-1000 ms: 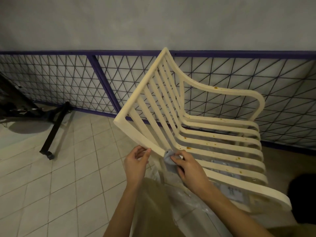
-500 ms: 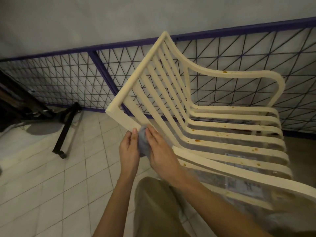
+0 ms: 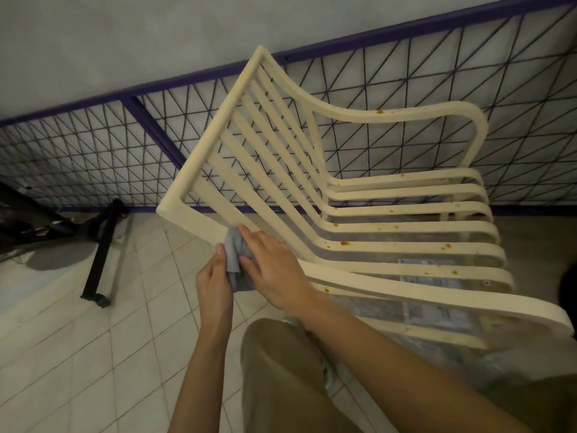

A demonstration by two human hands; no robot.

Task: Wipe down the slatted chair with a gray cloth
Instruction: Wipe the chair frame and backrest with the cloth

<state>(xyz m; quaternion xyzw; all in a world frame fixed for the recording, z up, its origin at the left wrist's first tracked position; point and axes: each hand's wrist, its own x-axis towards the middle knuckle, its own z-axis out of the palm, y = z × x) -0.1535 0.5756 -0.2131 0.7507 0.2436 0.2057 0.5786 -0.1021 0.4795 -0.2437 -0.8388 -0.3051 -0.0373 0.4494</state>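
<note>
As left hand [image 3: 214, 284] joined right hand [image 3: 274, 268], gray cloth [image 3: 234, 256] climbed chair rail [image 3: 193, 220].

The cream slatted chair [image 3: 406, 228] stands side-on, backrest left, seat right, with brown spots flecking its slats and far armrest. The bunched gray cloth [image 3: 235, 254] sits against its near side rail.

The chair [image 3: 406, 228] is showing cream, with orange-brown spots dotting its slats. The cloth [image 3: 234, 251] is looking plain gray. The railing [image 3: 153, 129] is showing a purple frame over dark triangular mesh. The floor [image 3: 93, 354] is showing off-white tiles in a gray-lined grid. The wall [image 3: 125, 42] is reading pale gray, the trousers [image 3: 281, 385] olive, the stand [image 3: 100, 254] black.
</note>
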